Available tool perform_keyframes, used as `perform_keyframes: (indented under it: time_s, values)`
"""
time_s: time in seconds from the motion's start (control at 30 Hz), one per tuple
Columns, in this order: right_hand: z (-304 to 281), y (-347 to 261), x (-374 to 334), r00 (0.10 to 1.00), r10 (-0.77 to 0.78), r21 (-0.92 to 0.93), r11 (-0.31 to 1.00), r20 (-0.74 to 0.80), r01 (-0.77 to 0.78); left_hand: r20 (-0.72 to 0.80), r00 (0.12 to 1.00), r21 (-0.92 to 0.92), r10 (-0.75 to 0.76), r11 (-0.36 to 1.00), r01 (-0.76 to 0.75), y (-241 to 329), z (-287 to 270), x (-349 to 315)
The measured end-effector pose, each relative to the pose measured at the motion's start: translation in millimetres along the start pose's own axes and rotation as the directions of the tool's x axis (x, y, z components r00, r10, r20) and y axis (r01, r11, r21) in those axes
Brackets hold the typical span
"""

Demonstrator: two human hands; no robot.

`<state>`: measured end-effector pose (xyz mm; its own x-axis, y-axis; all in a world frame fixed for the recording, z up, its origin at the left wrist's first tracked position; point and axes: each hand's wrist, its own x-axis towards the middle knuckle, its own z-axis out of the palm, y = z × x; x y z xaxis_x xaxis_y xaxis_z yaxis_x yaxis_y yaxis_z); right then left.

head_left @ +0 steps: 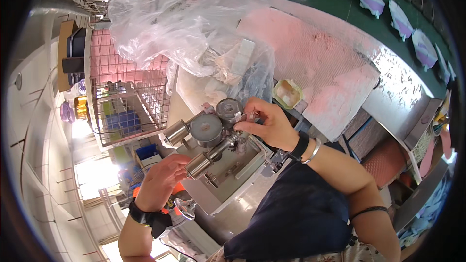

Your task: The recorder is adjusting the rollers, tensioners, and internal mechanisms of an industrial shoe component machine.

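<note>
In front of me stands a small metal machine with round grey discs (206, 130) on top and a shiny metal cylinder (200, 164) on its near left side. My left hand (164, 179) is beside that cylinder's end, fingers stretched toward it and fingertips seeming to touch it. A second metal cylinder (176, 132) sticks out farther back. My right hand (273, 125) is at the machine's right side, thumb and forefinger closed in a pinch at a small pinkish, glossy piece (249, 116). What that piece is cannot be made out.
A large clear plastic bag (184, 24) lies behind the machine. A pale scalloped dish (288, 93) sits by a pink-dusted board (315, 63). Purple-and-white pieces (369, 0) line a green belt (335, 5) at the far right. A wire rack (128, 87) stands left.
</note>
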<state>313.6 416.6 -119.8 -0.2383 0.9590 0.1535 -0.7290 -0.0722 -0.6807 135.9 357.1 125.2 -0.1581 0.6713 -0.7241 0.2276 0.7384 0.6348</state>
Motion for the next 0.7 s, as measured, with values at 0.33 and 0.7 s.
perform_keyframes:
  time_s: [0.33,0.7]
  values:
    - [13.2,-12.8,4.8,0.997,-0.049,-0.327,0.945,-0.059,0.027,-0.049,0.964,0.031,0.262,0.965,-0.261,4.6,-27.8,-29.8]
    - [-7.3,-40.3,18.0,0.999,0.031,-0.276,0.960,-0.034,-0.039,-0.159,0.943,0.027,0.291,0.957,-0.290,-0.6,-42.6,-14.8]
